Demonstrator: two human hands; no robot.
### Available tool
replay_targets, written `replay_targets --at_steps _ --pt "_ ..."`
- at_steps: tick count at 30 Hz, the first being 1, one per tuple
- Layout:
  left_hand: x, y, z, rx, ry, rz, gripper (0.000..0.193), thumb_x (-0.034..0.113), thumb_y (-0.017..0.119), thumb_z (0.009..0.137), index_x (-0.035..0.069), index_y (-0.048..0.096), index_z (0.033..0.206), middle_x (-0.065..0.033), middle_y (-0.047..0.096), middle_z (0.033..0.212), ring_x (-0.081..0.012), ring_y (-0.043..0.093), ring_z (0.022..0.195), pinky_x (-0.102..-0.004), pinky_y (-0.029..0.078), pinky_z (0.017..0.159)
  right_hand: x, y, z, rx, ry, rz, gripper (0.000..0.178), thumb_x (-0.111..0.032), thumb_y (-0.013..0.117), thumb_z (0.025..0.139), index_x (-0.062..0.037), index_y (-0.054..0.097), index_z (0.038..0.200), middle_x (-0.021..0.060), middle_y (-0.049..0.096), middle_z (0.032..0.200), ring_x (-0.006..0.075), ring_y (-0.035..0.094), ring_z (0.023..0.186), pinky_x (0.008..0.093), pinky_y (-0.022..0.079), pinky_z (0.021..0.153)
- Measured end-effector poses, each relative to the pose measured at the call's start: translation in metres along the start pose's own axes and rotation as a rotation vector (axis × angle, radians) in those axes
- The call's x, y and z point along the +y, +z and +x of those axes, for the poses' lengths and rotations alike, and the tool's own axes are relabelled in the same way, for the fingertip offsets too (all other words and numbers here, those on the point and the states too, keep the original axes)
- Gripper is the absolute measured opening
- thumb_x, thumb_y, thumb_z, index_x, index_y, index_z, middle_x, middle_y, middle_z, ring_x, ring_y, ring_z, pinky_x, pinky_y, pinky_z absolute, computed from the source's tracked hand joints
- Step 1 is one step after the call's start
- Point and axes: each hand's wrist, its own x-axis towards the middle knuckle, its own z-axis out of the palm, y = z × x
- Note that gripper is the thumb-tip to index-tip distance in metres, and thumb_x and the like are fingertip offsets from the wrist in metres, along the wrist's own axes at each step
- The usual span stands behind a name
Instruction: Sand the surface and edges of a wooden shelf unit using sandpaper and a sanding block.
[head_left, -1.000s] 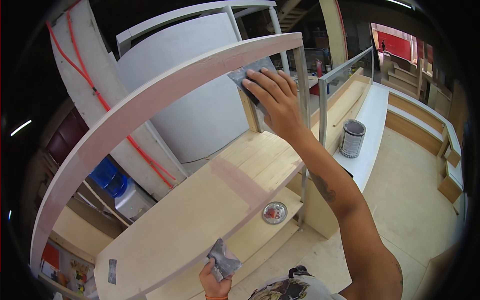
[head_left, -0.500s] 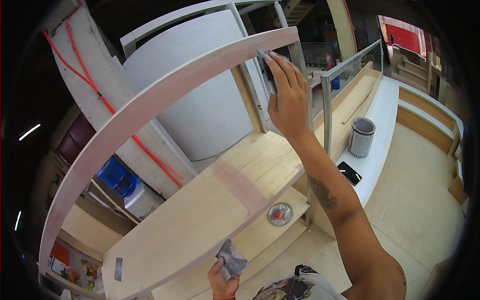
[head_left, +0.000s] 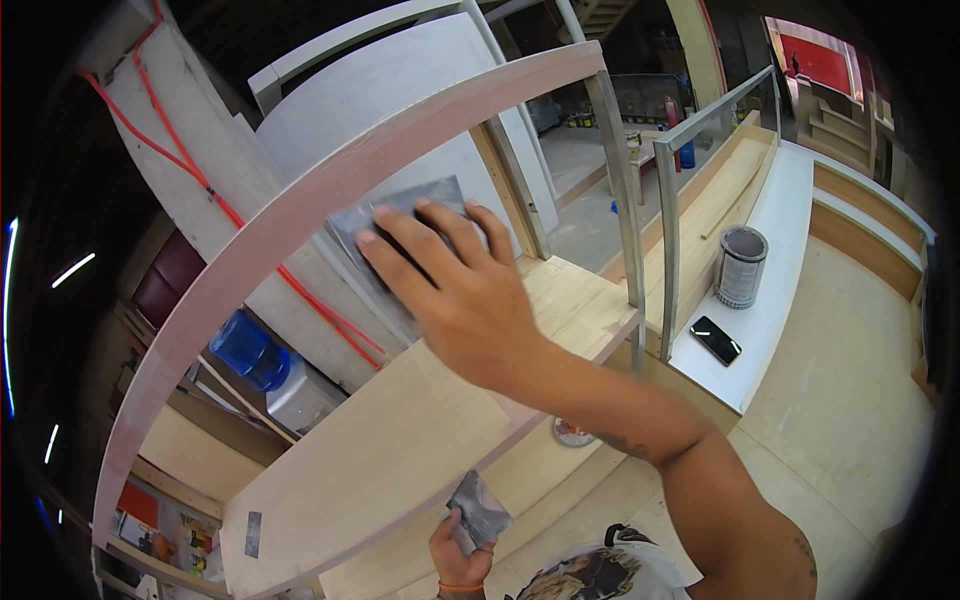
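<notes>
My right hand [head_left: 470, 300] presses its spread fingers over a thin grey flat scraper [head_left: 350, 222], whose upper left corner is at the lower edge of a curved pinkish-coated band [head_left: 300, 200]. Whether the scraper touches the band cannot be made out. Low in the middle, my left hand [head_left: 462, 560] grips a square grey plate [head_left: 480, 515] with pinkish putty smeared on it. Beneath the band lies a pale wooden counter top [head_left: 370, 470]. A small grey strip [head_left: 253, 535] rests at its left end.
An open tin [head_left: 741, 268] and a black phone [head_left: 716, 341] sit on the white counter at right. A round lid [head_left: 571, 433] on the lower shelf is partly hidden by my forearm. A metal post [head_left: 620, 190] supports the band's right end. Behind stands a blue water bottle [head_left: 248, 350].
My right hand has swept left and down from the band's right end with the scraper, its fingers now spread flat. My left hand has barely shifted. The view has moved slightly.
</notes>
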Motion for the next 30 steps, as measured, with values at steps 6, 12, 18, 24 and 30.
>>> replay_targets --at_steps 6,12,18,24,30 --pt "-0.005 0.003 -0.001 0.168 0.071 0.022 0.024 0.017 0.056 0.090 0.008 0.062 0.111 -0.0048 0.071 0.100 -0.0230 0.070 0.084 -0.0363 0.054 0.060 0.115 -0.018 0.003 0.132 -0.230 -0.205 0.045 -0.008 0.061 0.086 -0.0185 0.063 0.129 0.0009 0.058 0.137 0.0233 0.051 0.123 0.0420 0.032 0.111" --pt "-0.009 -0.003 0.005 0.128 0.015 -0.010 0.025 0.018 0.056 0.089 0.008 0.062 0.112 -0.0053 0.071 0.099 -0.0237 0.071 0.082 -0.0368 0.054 0.058 0.167 -0.011 0.021 0.113 -0.308 -0.260 0.049 -0.004 0.061 0.085 -0.0200 0.061 0.132 -0.0005 0.058 0.137 0.0240 0.051 0.125 0.0415 0.034 0.110" --pt "-0.014 0.001 0.012 0.104 -0.007 0.005 0.026 0.020 0.056 0.090 0.008 0.062 0.112 -0.0063 0.071 0.098 -0.0251 0.071 0.079 -0.0377 0.055 0.055 0.160 -0.012 0.005 0.070 -0.297 -0.195 0.049 -0.003 0.061 0.084 -0.0174 0.061 0.131 0.0020 0.056 0.138 0.0243 0.051 0.124 0.0411 0.035 0.108" --pt "-0.021 0.013 0.014 0.091 -0.008 0.034 0.026 0.020 0.056 0.091 0.007 0.062 0.112 -0.0068 0.071 0.098 -0.0256 0.071 0.082 -0.0385 0.055 0.058 0.170 -0.018 0.007 0.212 0.026 -0.187 0.060 0.006 0.056 0.075 -0.0086 0.057 0.133 0.0086 0.055 0.136 0.0304 0.048 0.126 0.0441 0.034 0.105" --pt "-0.020 0.020 0.017 0.110 -0.038 -0.027 0.027 0.019 0.055 0.092 0.006 0.061 0.114 -0.0068 0.071 0.100 -0.0260 0.070 0.084 -0.0386 0.055 0.061 0.095 -0.001 0.021 0.181 0.054 -0.112 0.061 0.002 0.062 0.071 -0.0054 0.056 0.132 0.0119 0.054 0.132 0.0335 0.049 0.119 0.0461 0.037 0.099"
